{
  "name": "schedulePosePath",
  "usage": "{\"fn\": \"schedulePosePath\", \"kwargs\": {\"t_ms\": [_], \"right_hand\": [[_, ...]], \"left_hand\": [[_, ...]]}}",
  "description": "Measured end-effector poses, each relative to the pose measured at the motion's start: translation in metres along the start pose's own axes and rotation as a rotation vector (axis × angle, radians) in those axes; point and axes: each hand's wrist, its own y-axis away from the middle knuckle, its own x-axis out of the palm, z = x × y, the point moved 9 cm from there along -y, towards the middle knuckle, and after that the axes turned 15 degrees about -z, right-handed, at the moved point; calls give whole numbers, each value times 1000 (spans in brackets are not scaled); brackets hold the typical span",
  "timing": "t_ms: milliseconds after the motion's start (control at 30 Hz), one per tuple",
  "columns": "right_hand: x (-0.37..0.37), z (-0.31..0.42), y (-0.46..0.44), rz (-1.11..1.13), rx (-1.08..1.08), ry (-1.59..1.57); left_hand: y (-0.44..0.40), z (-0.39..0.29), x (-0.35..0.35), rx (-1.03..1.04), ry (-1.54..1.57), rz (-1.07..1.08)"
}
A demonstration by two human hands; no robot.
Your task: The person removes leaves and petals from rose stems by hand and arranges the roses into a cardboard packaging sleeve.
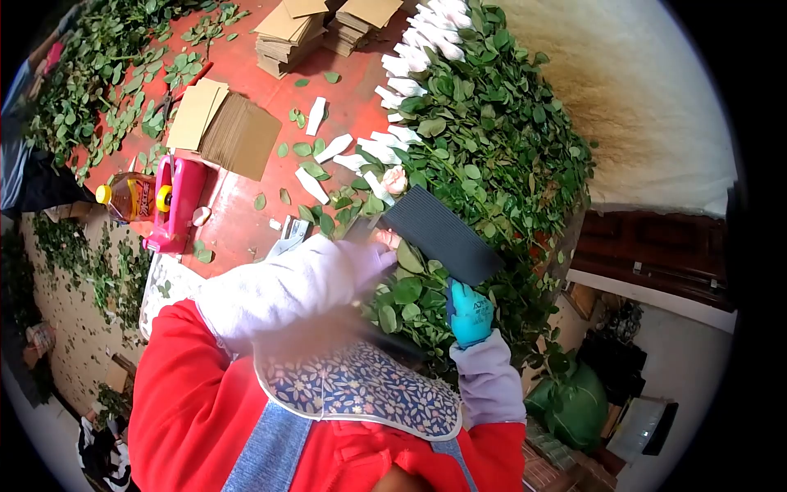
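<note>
My right hand point(470, 316), in a teal glove, is closed at the lower end of a black ribbed board point(443, 234), among rose stems and leaves; what it grips is hidden. My left hand point(375, 261) is by the board's left side, next to a pale pink patch that looks like a rose bloom. Its fingers are blurred and partly hidden. A leafy bunch of stems point(406, 297) lies between my hands. Just above the board sits a pink rose point(395, 180), beside several white paper-like sleeves point(334, 148) on the red table point(246, 205).
A big heap of leafy roses point(508, 148) fills the right side, with white-wrapped heads point(434, 33) along its edge. Cardboard stacks point(242, 135) stand on the table. To the left are a pink jug point(176, 205) and an amber bottle point(127, 197). A person's sleeve point(20, 107) shows far left.
</note>
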Motion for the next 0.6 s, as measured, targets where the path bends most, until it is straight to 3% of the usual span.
{"fn": "schedulePosePath", "kwargs": {"t_ms": [67,167,267,367,467,600], "right_hand": [[-5,2,-4,21,1,6],[2,-9,-2,40,7,-98],[17,-20,-1,35,-10,-147],[13,-14,-2,84,-45,-39],[10,-8,-2,57,-80,-86],[14,-8,1,8,-86,-98]], "left_hand": [[-3,10,8,-128,147,-69],[5,5,4,-97,124,-59],[0,18,14,-242,228,-116],[5,7,4,-370,330,26],[5,-4,-2,-324,72,180],[3,-11,-5,-104,-39,-151]]}}
